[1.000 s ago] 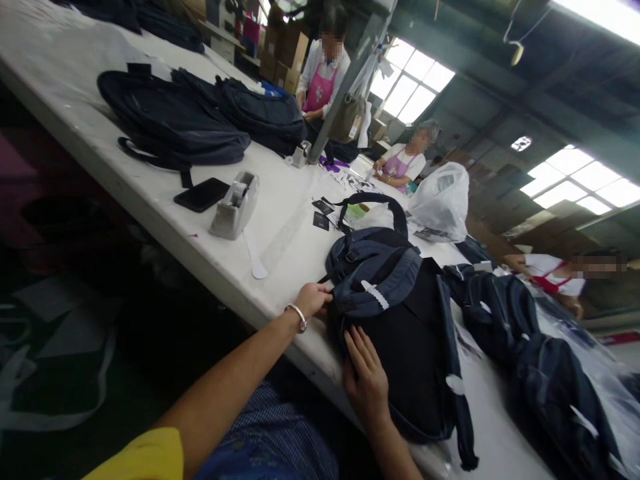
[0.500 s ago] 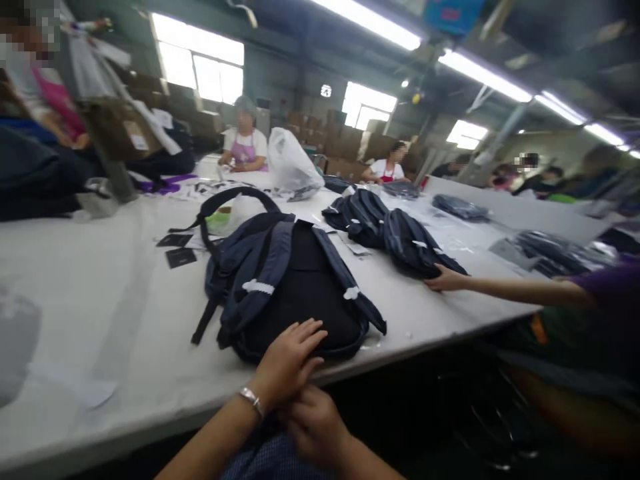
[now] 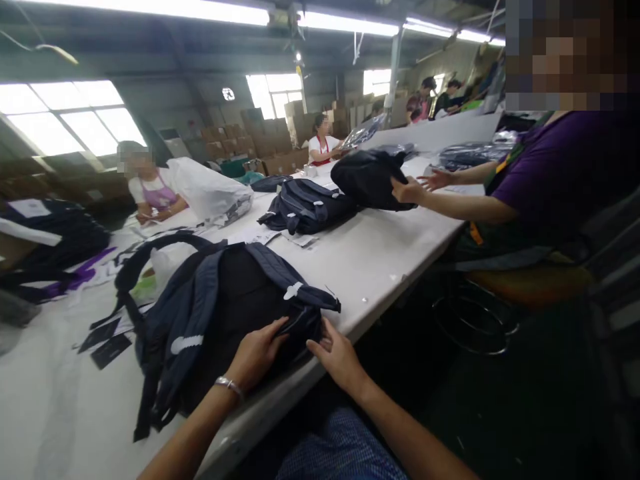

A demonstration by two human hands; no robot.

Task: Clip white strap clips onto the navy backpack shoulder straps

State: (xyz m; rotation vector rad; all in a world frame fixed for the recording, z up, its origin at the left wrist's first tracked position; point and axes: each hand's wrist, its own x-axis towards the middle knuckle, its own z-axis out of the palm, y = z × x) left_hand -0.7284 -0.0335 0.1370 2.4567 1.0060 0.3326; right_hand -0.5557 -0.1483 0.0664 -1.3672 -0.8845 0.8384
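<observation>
A dark navy backpack [image 3: 230, 320] lies on the white table in front of me, its padded back panel and shoulder straps facing up. White pieces are wrapped around both straps. My left hand [image 3: 257, 353], with a silver bracelet at the wrist, grips the bag's lower edge near the right corner. At that same corner, my right hand [image 3: 337, 353] has its thumb and fingers around the fabric. The fingertips are partly hidden by the bag.
On the right, a co-worker in a purple top [image 3: 555, 167] holds a dark bag [image 3: 370, 177] above the table [image 3: 390, 247]. Another navy backpack [image 3: 310, 203] lies beyond mine. Black tags [image 3: 110, 350] and a white plastic bag [image 3: 210, 190] are on the left. A stool [image 3: 475, 313] stands at right.
My hands have parted from each other and now both hold the backpack's lower right corner. The view has swung right. The co-worker has lifted a bag off the table.
</observation>
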